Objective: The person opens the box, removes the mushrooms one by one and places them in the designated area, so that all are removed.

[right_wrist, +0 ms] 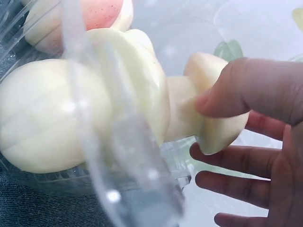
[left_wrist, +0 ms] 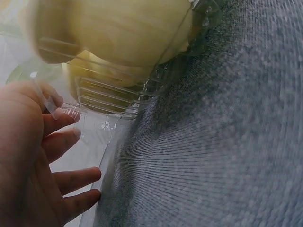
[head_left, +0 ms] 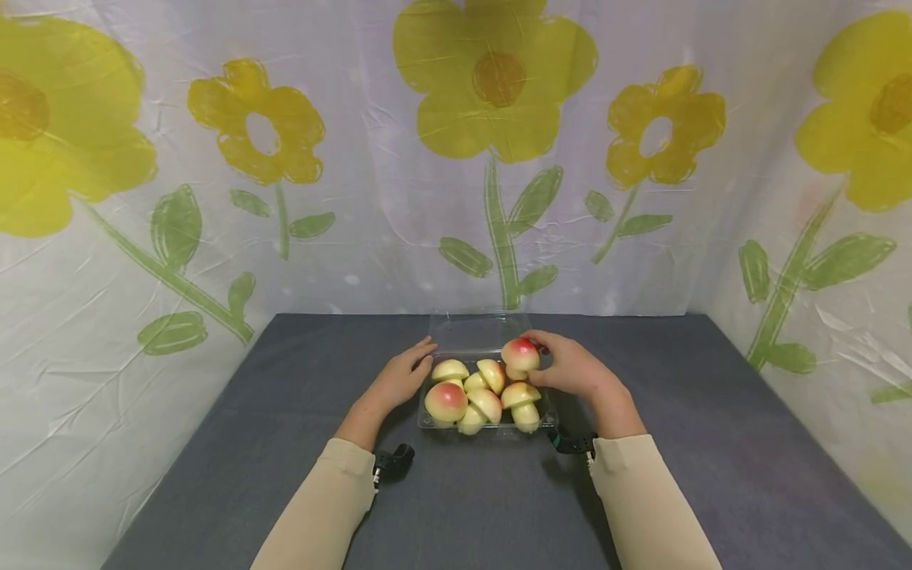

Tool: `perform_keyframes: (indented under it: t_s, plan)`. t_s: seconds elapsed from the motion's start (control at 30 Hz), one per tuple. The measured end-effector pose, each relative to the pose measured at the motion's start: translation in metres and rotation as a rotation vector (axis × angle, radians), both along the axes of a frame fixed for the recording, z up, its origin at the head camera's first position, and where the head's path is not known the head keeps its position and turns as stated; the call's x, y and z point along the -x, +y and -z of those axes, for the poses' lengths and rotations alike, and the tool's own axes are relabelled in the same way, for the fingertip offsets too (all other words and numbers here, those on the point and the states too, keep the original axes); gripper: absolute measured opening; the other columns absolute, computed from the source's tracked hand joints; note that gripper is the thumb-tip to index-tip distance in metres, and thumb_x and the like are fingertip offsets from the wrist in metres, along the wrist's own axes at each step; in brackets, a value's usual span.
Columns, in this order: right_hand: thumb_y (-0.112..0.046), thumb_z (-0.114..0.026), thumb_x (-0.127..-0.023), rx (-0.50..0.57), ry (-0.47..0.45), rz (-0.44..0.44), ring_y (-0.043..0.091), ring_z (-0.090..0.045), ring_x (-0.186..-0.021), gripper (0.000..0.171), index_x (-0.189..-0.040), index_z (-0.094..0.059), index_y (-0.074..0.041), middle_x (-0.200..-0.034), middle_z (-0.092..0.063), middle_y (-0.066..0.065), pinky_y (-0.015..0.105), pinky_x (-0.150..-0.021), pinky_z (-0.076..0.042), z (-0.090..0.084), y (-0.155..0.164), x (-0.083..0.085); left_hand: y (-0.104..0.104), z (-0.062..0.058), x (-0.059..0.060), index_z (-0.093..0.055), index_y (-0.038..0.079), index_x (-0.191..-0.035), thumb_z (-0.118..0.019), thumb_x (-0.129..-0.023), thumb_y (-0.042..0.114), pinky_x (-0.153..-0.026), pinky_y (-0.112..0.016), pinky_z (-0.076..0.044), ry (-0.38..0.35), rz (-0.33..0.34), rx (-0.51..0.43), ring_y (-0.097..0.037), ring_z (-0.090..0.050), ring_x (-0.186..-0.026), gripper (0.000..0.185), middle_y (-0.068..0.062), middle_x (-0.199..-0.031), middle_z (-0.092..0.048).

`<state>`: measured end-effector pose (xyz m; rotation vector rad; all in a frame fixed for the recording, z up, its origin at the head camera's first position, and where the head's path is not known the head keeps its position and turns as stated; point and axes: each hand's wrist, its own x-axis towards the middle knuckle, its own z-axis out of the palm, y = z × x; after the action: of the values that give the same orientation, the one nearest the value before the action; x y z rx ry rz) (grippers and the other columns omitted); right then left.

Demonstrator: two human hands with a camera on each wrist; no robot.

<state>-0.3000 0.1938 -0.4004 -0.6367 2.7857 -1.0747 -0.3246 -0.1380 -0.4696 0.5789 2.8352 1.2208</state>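
A clear plastic clamshell box (head_left: 488, 428) stands on the table with its lid (head_left: 477, 328) raised at the back. Several yellowish toy mushrooms (head_left: 446, 402) lie inside, some with red-blushed caps. At the box's back right corner, my right hand (head_left: 575, 366) pinches a red-capped mushroom (head_left: 521, 355) between thumb and fingers. The right wrist view shows the thumb on a pale mushroom (right_wrist: 182, 101), partly behind blurred clear plastic. My left hand (head_left: 400, 378) is at the box's left side, fingers extended, its fingertips (left_wrist: 71, 116) touching or very near the clear rim.
A dark grey cloth (head_left: 470, 499) covers the table. Pale curtains (head_left: 370, 237) printed with yellow flowers hang behind and at both sides. Black wrist cameras (head_left: 395, 459) are strapped below both hands.
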Motion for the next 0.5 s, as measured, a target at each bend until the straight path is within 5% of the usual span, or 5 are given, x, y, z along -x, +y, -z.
perform_keyframes:
  t_s: [0.5]
  plan:
    - [-0.022,-0.072,-0.094,0.084,0.059,0.020,0.032,-0.060,-0.111,0.058,-0.146,-0.054,-0.004,-0.123,-0.064,0.013,0.047,-0.086,-0.052,-0.0104,0.0076,-0.0012,-0.0009,0.0007,0.0011,-0.044,0.003,-0.156,-0.043,-0.112,0.023,-0.119,-0.060,-0.028,0.009,0.012,0.006,-0.038,-0.030,-0.150,0.048,-0.013,-0.166,-0.029]
